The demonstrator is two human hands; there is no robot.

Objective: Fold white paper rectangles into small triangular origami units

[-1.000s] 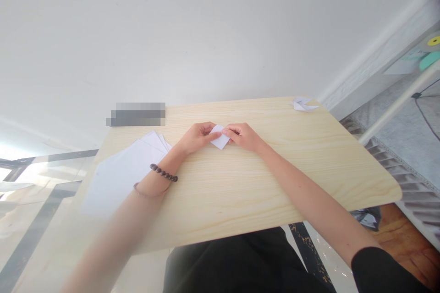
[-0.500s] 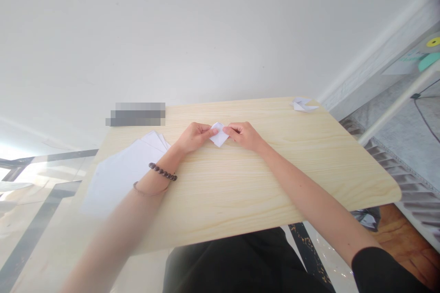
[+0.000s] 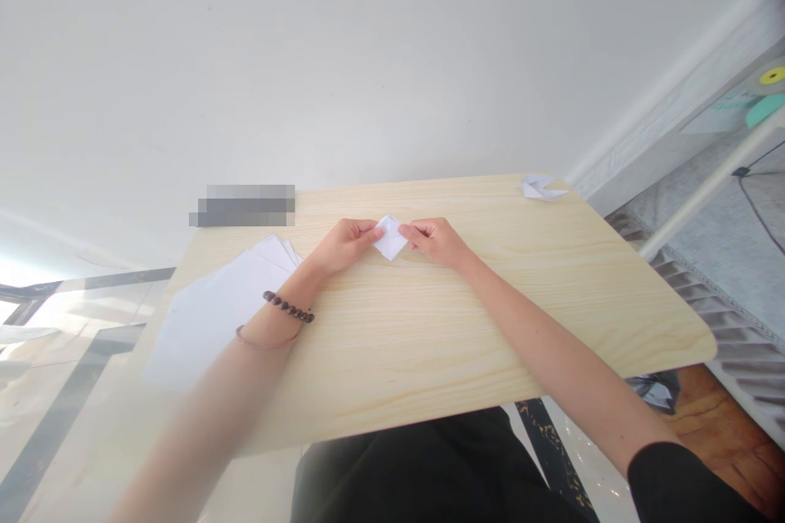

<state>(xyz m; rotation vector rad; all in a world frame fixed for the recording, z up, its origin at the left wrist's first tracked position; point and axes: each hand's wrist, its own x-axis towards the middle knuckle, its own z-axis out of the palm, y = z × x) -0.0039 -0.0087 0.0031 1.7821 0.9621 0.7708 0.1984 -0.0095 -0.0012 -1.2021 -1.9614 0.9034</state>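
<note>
A small piece of folded white paper (image 3: 391, 239), diamond-shaped with one point toward me, is held between my two hands over the table. My left hand (image 3: 351, 245) pinches its left corner, thumb on top. On the opposite corner my right hand (image 3: 434, 240) grips in the same way, its fingers curled underneath. Creases show faintly on the paper's face. The fingertips beneath the paper are hidden.
The light wooden table (image 3: 429, 343) stands against a white wall. Loose white sheets (image 3: 214, 310) lie at the left, partly under my left forearm. A folded paper figure (image 3: 540, 187) sits at the far right corner. A blurred-out dark patch (image 3: 245, 208) covers something at the back left.
Both hands keep their pinch on the folded paper. Its face shows slightly wider now, and my left thumb has drawn a little toward the left edge.
</note>
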